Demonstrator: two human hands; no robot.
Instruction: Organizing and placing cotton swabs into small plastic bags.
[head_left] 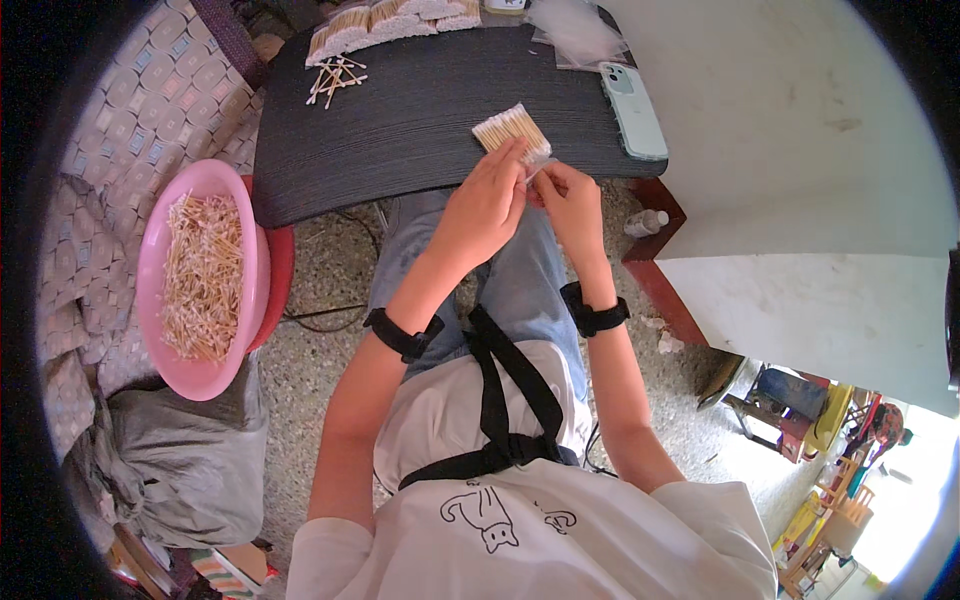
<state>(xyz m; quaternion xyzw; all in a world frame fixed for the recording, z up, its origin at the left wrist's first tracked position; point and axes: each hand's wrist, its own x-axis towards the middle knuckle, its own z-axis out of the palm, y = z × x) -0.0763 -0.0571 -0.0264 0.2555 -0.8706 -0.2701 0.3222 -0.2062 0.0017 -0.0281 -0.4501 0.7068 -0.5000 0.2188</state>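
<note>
A small clear bag of cotton swabs (512,128) lies flat near the front edge of the black table (430,110), its white tips lined up at the far end. My left hand (482,212) rests over the near part of the bag, with the fingers pressed together on it. At the bag's near end, my right hand (572,205) pinches the clear plastic between thumb and fingers. Both hands nearly touch. The fingers partly hide the bag's opening.
Filled swab bags (390,22) are stacked at the back, with loose cotton swabs (336,80) before them. Clear empty bags (578,32) and a pale phone (636,112) lie at the right. Left of the table, a pink basin (152,300) holds many swabs.
</note>
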